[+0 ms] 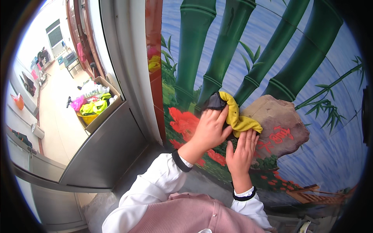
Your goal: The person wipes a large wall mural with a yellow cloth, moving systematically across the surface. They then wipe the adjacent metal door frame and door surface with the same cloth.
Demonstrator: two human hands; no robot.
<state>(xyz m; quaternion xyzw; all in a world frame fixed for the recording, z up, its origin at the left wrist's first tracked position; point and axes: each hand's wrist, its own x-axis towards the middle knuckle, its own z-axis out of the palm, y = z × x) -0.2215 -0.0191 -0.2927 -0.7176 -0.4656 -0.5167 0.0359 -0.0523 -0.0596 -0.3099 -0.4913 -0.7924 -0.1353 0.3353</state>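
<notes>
A crumpled yellow and dark grey cloth (233, 112) lies pressed against a glossy wall mural (201, 49) painted with green bamboo, a rock and red flowers. My left hand (210, 126) rests on the cloth's left side, its fingertips on the dark part and its thumb spread apart. Lower and to the right, my right hand (243, 150) reaches up with its fingertips on the yellow lower end of the cloth. Both hands lie nearly flat, and the cloth covers part of the painted rock (274, 122). Whatever is under the fingers is hidden.
At left stands a metal door frame (122, 58) with a grey lower panel (105, 145). Beyond it, a cardboard box (109, 112) holds bright cloths, a bottle and a yellow basin (89, 118). Farther off are a dark green table (71, 59) and hanging laundry.
</notes>
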